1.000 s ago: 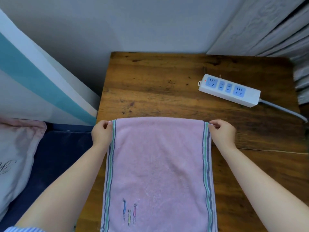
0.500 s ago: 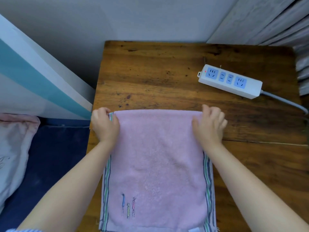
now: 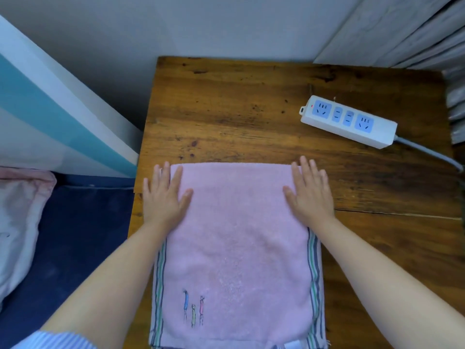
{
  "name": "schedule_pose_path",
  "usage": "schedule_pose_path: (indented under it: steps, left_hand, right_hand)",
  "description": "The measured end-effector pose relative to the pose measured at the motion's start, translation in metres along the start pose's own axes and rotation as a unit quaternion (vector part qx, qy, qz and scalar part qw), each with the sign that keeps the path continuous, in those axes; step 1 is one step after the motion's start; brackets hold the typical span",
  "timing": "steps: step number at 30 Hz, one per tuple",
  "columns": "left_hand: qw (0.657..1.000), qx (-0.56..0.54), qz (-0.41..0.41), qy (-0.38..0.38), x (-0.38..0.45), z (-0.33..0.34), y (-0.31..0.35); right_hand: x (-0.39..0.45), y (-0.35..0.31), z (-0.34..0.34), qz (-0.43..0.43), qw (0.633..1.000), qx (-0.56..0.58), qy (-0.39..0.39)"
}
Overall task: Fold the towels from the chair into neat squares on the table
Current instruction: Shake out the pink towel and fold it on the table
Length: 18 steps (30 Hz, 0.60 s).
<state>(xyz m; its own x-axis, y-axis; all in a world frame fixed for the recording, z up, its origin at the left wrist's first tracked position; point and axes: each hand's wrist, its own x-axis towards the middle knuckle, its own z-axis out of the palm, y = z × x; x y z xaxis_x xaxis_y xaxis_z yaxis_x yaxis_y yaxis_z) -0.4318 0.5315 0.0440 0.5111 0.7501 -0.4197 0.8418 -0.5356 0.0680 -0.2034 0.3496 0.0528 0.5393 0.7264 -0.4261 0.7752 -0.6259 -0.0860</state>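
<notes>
I'm pressing both hands, left [image 3: 164, 196] and right [image 3: 310, 195], fingers spread flat, on the towel [image 3: 237, 250]; a power strip [image 3: 348, 121] is lying well clear on the counter [image 3: 226, 107].

wooden table [image 3: 226, 109] – pink towel [image 3: 236, 248], power strip [image 3: 348, 121]

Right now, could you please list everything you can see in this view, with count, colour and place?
towel: one, pink with striped side edges, flat on the table's near half
table: one, brown wood, centre
power strip: one, white with blue sockets, table's far right
pillow: one, pale pink, far left on dark blue bedding
curtain: one, grey, top right
hands: two, left and right, flat on the towel's far corners
</notes>
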Motion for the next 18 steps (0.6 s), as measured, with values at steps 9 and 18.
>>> schedule_pose_path:
  steps: [9, 18]
  left_hand:
    - [0.999, 0.043, 0.011, 0.008, -0.016, -0.013, -0.002]
    - [0.988, 0.018, 0.136, -0.066, -0.111, 0.041, 0.016]
  right_hand:
    - [-0.021, 0.006, -0.008, 0.055, 0.998, -0.021, -0.032]
    - [-0.109, -0.064, 0.057, -0.097, 0.995, -0.005, -0.025]
